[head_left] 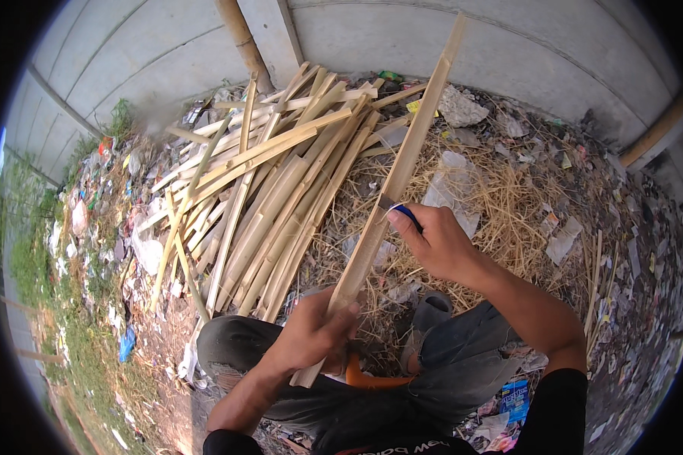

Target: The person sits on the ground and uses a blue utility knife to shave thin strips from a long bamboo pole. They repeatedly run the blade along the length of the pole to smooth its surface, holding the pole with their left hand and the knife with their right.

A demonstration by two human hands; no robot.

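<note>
A long split bamboo strip (413, 144) slants across the middle, from over my lap up toward the wall. My left hand (311, 330) is closed around its lower part, near the end over my thigh. In my right hand (440, 239) is a blue-handled knife (408, 214), its short blade touching the strip around mid-length. The fingers of that hand are wrapped round the handle, and the thumb lies along it close to the blade. Left of the held strip, a heap of split bamboo strips (281, 205) lies on the ground.
Pale bamboo shavings (508, 205) cover the ground right of the strip, with a rough stone chunk (463, 106) beyond. A concrete panel wall (508, 38) and a bamboo pole (244, 42) stand behind. Litter is strewn around. Something orange (376, 378) shows between my legs.
</note>
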